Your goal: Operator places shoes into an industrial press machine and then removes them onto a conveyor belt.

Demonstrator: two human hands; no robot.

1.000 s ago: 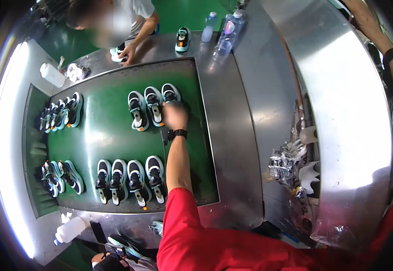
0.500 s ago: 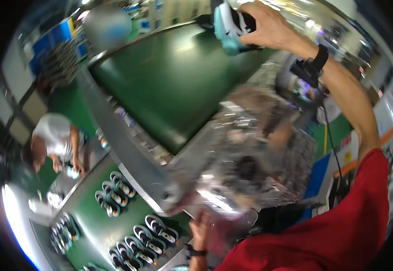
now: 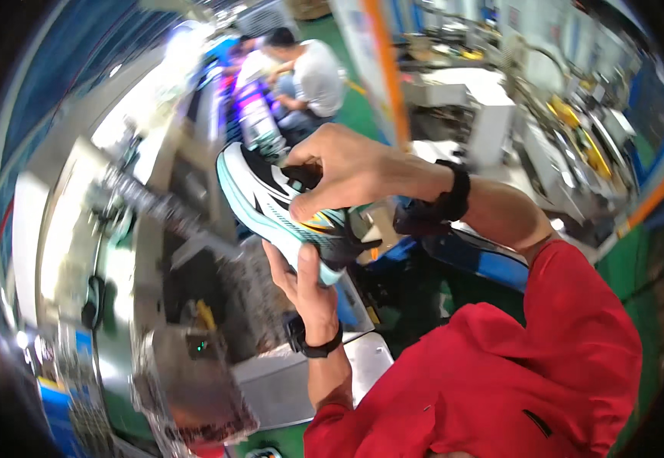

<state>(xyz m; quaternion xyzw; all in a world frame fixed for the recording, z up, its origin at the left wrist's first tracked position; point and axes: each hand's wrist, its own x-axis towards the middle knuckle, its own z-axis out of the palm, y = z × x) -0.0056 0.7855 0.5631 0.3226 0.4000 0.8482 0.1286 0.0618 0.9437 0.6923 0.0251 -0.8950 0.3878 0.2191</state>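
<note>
A sneaker [image 3: 254, 200] in white, black and mint green is held up in front of me, tilted on its side with its sole facing left and down. My right hand [image 3: 355, 169] grips it at the ankle opening, thumb on the near side of the upper. Some of its fingers are hidden at the opening. From below, my left hand [image 3: 310, 291] clasps the pale midsole near the heel, thumb laid along it and other fingers partly behind the shoe. A black band with a small device sits on each wrist.
A transparent-sided machine box [image 3: 198, 382] stands at lower left beside a pale metal surface [image 3: 278, 385]. Two people [image 3: 316, 80] sit beyond the shoe. An orange-edged post [image 3: 387, 72] and a cluttered bench [image 3: 492, 114] are on the right.
The view has turned away from the green conveyor and shoe rows. My right hand has brought the sneaker down and closer from the upper right; my left hand has come up and taken hold of it.
</note>
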